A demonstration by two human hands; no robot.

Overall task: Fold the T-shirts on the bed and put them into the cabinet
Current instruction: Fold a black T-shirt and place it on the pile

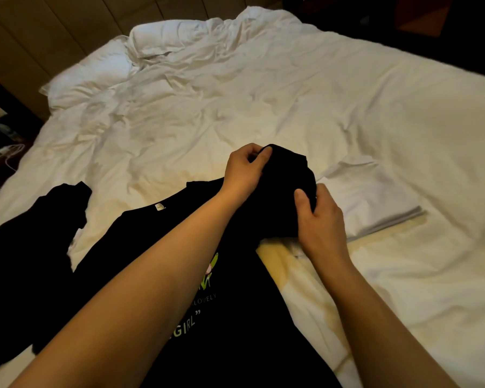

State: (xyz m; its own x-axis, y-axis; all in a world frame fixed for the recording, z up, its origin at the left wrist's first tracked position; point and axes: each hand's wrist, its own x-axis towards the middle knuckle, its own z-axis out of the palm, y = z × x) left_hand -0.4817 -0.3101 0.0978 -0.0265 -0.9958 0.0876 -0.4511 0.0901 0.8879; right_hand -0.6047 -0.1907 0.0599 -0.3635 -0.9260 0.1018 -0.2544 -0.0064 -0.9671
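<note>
A black T-shirt [230, 317] lies print side up on the bed [263, 102], close to the person. Its collar, marked by a small white label [159, 207], is at the far end and its hem runs out of view at the bottom edge, so its long axis points away from the person, leaning slightly left. The left hand [245, 169] pinches the far edge of the right sleeve [289, 191] between thumb and fingers; the right hand [321, 214] grips the same sleeve lower down, thumb on top. The sleeve is bunched and lifted off the bed.

The step looks like folding this sleeve inward. To do it well, pull the bunched cloth flat first, then lay it across the chest with the fold line parallel to the shirt's long axis, keeping the body smooth underneath.

Another black garment [39, 233] lies crumpled to the left, and a folded white stack [375, 203] sits just right of the hands. The cabinet is not in view.
</note>
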